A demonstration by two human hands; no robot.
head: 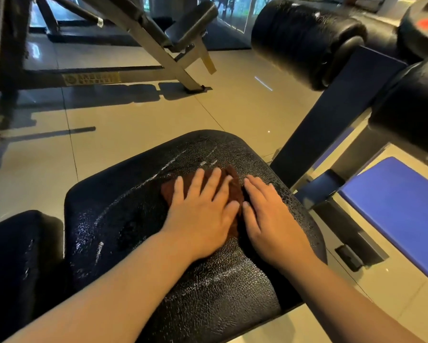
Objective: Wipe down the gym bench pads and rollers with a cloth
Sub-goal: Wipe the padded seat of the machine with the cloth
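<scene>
1. Head view, the grip: the left hand (200,214) lies flat on the brown cloth (236,191), its fingers (213,184) straight and spread, pressing rather than gripping. The right hand (273,219) lies flat just beside it on the black pad (123,219), fingers also straight and holding nothing. Whether it touches the cloth's edge I cannot tell.
2. Head view, where the work is: the cloth sits bunched on the far right part of the pad, mostly hidden under the left palm. White streaks (173,164) show beyond it, another smear (220,276) shows near the wrists, and the right edge looks beaded with drops.
3. To do this step well, I judge the cloth should be spread flatter, so more of it meets the textured surface.
4. Even palm pressure and long overlapping strokes should lift the streaks rather than push them about.
5. The right hand would serve best steadying the pad or trapping the cloth's edge so it does not roll up.
6. The pad's rounded edges and left side probably need a pass too.
7. The rollers (304,38) stand well apart at upper right, with no cloth on them; they appear to be left to do.
</scene>
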